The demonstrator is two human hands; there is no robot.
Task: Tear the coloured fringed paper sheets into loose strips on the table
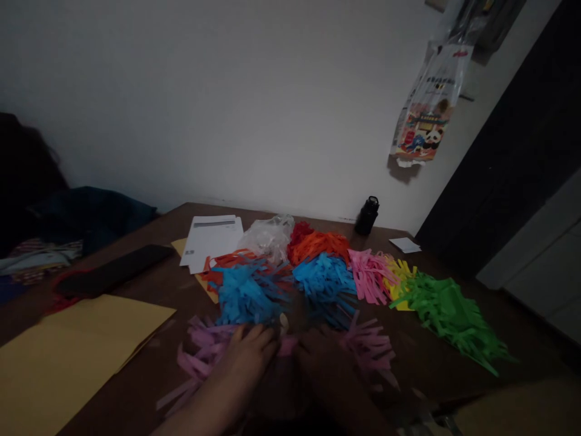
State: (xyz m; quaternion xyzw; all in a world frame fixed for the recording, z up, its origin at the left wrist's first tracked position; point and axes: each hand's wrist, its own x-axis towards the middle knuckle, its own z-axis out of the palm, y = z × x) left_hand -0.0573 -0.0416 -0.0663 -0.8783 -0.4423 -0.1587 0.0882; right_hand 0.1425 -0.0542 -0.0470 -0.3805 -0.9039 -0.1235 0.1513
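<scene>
A piece of pink-lilac fringed tissue paper (368, 346) lies at the front of the table, its strips fanning out to both sides and a narrow pink band showing between my hands. My left hand (254, 351) bends its fingers over the left of that band. On the other side, my right hand (323, 354) is closed over the band's right part, in deep shadow. Just beyond my fingers sit two blue fringed bundles (247, 290). A small pale object (284, 321) shows between the hands; I cannot make out what it is.
Orange (324, 247), pink (368, 272), yellow and green fringed bundles (454, 312) lie across the table. A clear plastic bag (271, 235), white papers (215, 236) and a black bottle (367, 215) stand further back. Yellow paper sheets (86, 345) and a dark long case (115, 266) are at left.
</scene>
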